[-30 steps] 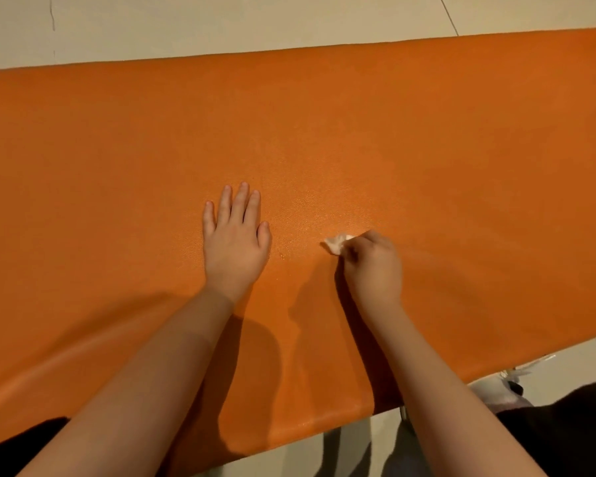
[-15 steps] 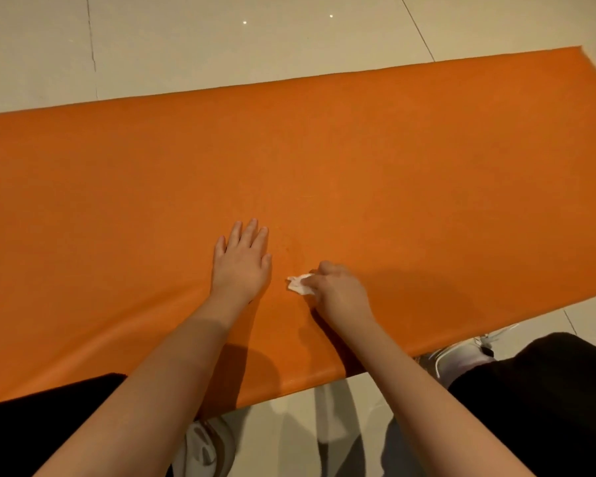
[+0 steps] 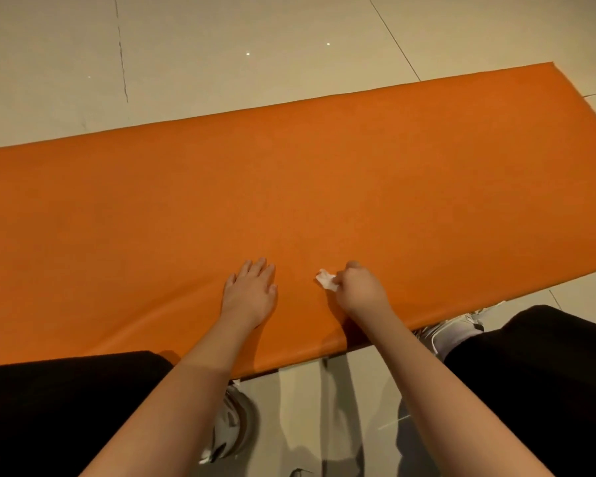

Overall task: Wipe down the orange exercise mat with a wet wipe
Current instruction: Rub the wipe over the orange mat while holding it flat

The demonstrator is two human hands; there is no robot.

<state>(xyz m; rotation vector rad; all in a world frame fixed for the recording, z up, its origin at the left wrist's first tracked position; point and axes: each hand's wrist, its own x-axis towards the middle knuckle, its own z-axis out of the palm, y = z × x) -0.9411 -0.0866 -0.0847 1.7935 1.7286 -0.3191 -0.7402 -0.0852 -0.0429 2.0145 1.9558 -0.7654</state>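
Observation:
The orange exercise mat (image 3: 324, 187) lies flat on the floor and spans the whole view; its right end shows at the upper right. My left hand (image 3: 250, 290) rests flat on the mat near its front edge, fingers straight. A hand's width to the right, my right hand (image 3: 362, 290) has its fingers curled round a small crumpled white wet wipe (image 3: 327, 279), which sticks out to the left of the fingers and touches the mat.
Pale tiled floor (image 3: 221, 56) lies beyond the mat and in front of it. My knees in black trousers (image 3: 66, 407) flank the arms, and white shoes (image 3: 458, 330) stand by the mat's front edge.
Both hands now sit nearer the mat's front edge than before. The view has pulled back and up, so more floor and the mat's right end show.

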